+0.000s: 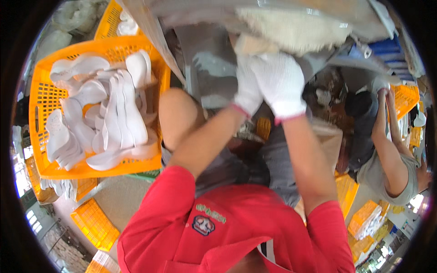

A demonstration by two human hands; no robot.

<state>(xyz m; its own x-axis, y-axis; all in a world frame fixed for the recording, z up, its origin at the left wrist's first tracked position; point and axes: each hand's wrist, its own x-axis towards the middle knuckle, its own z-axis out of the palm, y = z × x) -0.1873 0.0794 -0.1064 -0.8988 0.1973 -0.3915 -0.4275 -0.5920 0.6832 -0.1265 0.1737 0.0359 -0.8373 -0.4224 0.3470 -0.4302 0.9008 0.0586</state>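
Both my hands wear white knitted gloves and are pressed close together in front of me. My left hand (pixel 249 86) is closed at the near end of a tan piece (pixel 256 45), blurred and mostly covered by the gloves. Lapping over it, my right hand (pixel 284 84) is closed on the same piece; its fingertips are hidden. Just beyond the gloves is a cream, fuzzy-edged wheel (pixel 296 29) under a grey housing (pixel 209 11). The tan piece lies against or very near its left edge; I cannot tell whether they touch.
At my left stands an orange plastic basket (pixel 102 172) heaped with white shoe soles (pixel 120 109). A grey dusty panel (pixel 209 59) lies left of the wheel. To the right, another person (pixel 391 164) works beside more orange crates (pixel 405 100). Further crates (pixel 94 224) stand on the floor.
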